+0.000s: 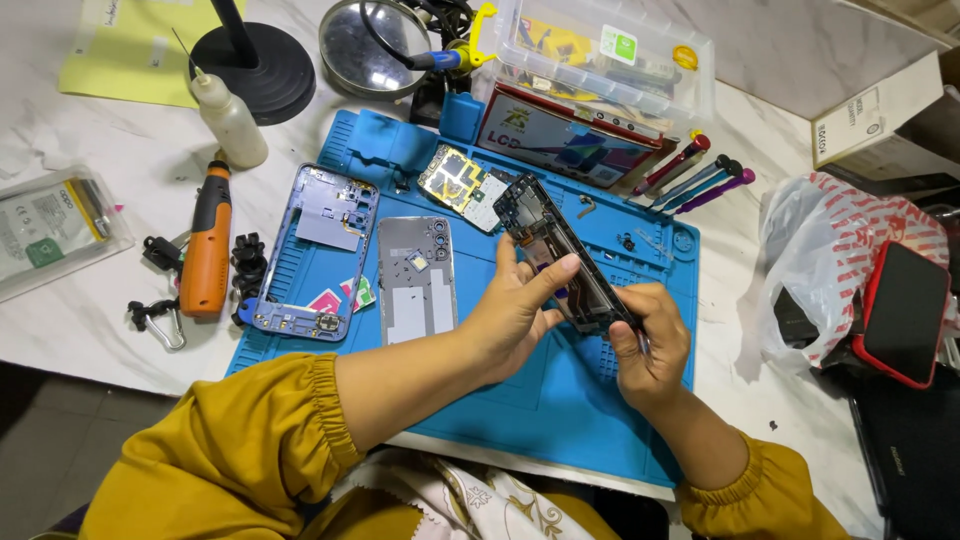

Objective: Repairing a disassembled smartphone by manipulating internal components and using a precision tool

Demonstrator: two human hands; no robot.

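Your left hand (515,310) grips one phone frame (556,252), tilted above the blue mat (560,400). Your right hand (650,345) pinches a thin tool (641,338) at its lower end; the tip is hidden. Two phone shells (365,265) lie left, three screwdrivers (695,175) beyond. Open mat near you.

The right hand (650,345) covers the lower end of the phone frame (560,255). The thin tool (640,335) in its fingers is too small to identify. The dark case (915,450) runs off the right edge.
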